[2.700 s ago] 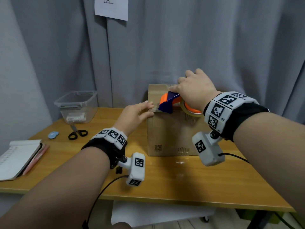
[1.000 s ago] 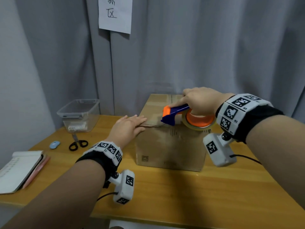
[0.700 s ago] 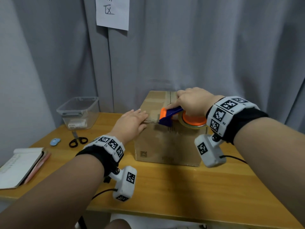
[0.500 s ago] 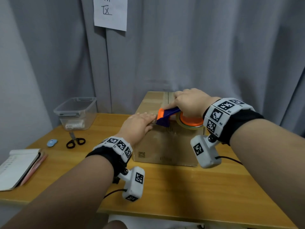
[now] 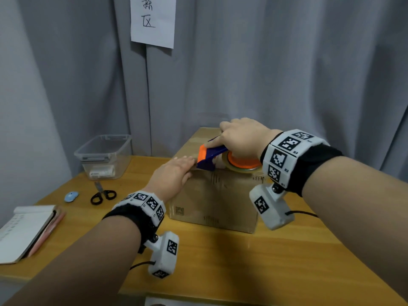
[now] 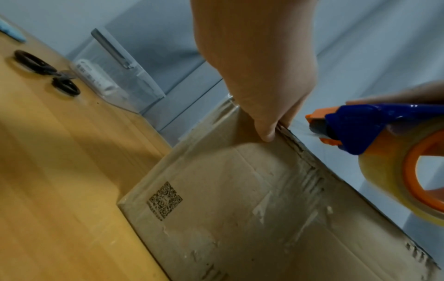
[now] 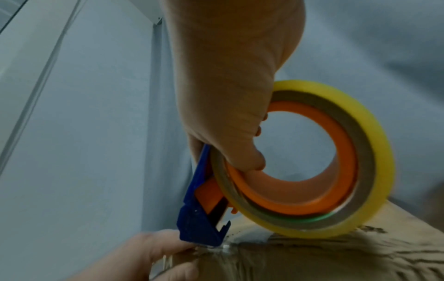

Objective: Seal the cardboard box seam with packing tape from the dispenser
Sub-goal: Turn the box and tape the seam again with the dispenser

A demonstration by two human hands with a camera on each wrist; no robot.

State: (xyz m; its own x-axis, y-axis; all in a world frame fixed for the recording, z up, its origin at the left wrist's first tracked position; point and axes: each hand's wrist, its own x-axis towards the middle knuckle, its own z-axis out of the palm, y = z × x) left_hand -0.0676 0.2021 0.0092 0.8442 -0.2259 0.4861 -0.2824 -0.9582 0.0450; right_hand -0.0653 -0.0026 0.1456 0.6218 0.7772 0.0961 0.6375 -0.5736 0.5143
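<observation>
Head view: taping the box (image 5: 212,202) at centre frame.
Right hand (image 5: 240,138) grips the tape dispenser (image 5: 209,156); left hand (image 5: 174,175) lies flat, fingers straight, on the box edge.

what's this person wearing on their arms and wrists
Both forearms are bare. Each wrist carries a black band topped by a white cuff of square black-and-white markers. Under each wrist hangs a white camera pod bearing similar markers, with a thin black cable trailing off.
</observation>
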